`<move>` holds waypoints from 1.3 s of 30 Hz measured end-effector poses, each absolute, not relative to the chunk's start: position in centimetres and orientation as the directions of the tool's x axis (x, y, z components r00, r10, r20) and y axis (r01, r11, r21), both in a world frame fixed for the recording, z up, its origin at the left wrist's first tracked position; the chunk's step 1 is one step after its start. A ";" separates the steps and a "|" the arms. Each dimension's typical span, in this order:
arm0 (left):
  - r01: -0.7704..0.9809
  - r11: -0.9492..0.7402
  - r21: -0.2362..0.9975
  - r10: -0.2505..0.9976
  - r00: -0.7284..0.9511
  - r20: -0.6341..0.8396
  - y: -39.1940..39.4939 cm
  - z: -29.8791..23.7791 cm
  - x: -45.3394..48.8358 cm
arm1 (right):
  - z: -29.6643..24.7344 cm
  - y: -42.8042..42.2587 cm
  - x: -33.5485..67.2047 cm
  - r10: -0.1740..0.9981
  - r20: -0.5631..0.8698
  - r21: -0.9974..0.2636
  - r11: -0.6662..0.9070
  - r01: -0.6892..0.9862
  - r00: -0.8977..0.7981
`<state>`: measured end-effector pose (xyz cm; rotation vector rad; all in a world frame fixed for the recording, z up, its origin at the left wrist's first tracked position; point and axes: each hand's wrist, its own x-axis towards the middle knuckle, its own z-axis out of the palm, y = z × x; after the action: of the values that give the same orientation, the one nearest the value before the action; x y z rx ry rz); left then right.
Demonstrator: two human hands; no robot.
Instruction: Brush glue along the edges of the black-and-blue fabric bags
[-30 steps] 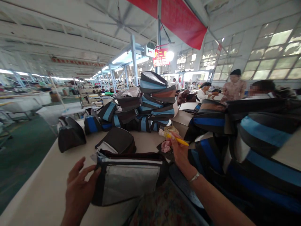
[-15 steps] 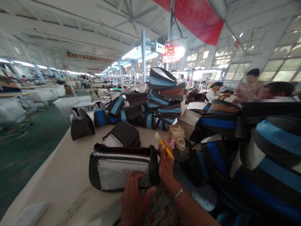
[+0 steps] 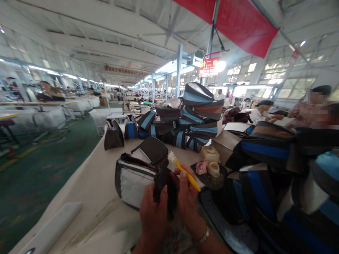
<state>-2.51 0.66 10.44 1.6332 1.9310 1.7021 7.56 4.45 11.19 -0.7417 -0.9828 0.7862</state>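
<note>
My left hand (image 3: 153, 215) fingers pinch bag (image 3: 137, 180) end; right hand (image 3: 186, 201) grips brush (image 3: 185, 171), ready to dab the seam.

We are holding a bag at the table edge.
Our left hand (image 3: 153, 218) is gripping the black end of the grey-panelled bag (image 3: 137, 180), while our right hand (image 3: 188, 199) is pinching a yellow brush (image 3: 185, 171); a dark dish (image 3: 212, 176) is sitting beside stacked blue-striped bags (image 3: 198, 116).
</note>
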 end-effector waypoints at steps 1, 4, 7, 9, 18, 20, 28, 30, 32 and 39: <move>0.637 -0.216 0.740 0.725 -0.403 0.559 0.5 10.6 -3.0 | 11.7 4.4 8.2 0.808 0.476 -0.815 0.554 -0.172 0.347; 0.672 -0.280 0.686 0.715 -0.331 0.616 -0.3 11.4 -5.0 | 14.2 4.0 10.5 0.708 0.599 -0.752 0.658 -0.041 0.374; 0.702 -0.332 0.630 0.725 -0.238 0.646 -1.2 12.4 -7.4 | 17.4 3.3 12.1 0.688 0.660 -0.714 0.699 -0.034 0.303; 0.731 -0.343 0.590 0.750 -0.164 0.640 -1.9 13.0 -8.9 | 19.6 2.7 12.5 0.682 0.705 -0.690 0.723 -0.035 0.195; 0.696 -0.373 0.613 0.796 -0.100 0.597 -3.3 14.4 -12.0 | 23.1 2.9 8.2 0.503 0.784 -0.499 0.859 0.112 -0.363; 0.668 -0.382 0.639 0.791 -0.121 0.600 -3.3 14.7 -12.2 | 22.9 3.8 7.7 0.475 0.762 -0.457 0.876 0.153 -0.440; 0.564 -0.356 0.745 0.858 -0.120 0.500 -3.4 14.7 -12.9 | 23.4 5.1 9.2 0.551 0.752 -0.472 0.834 0.287 -0.362; 0.552 -0.346 0.758 0.867 -0.119 0.483 -3.2 14.7 -13.0 | 23.1 4.9 8.8 0.505 0.761 -0.464 0.863 0.202 -0.407; 0.549 -0.339 0.764 0.873 -0.118 0.472 -3.1 14.8 -13.0 | 22.6 5.2 8.3 0.451 0.765 -0.427 0.890 0.163 -0.460; 0.549 -0.373 0.748 0.875 -0.061 0.481 -2.9 15.4 -12.9 | 22.2 5.3 8.5 0.438 0.809 -0.376 0.898 0.229 -0.392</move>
<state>-12.90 -2.90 15.42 1.8955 1.5252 1.4080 8.50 5.28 22.24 -0.4839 -1.9906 0.2452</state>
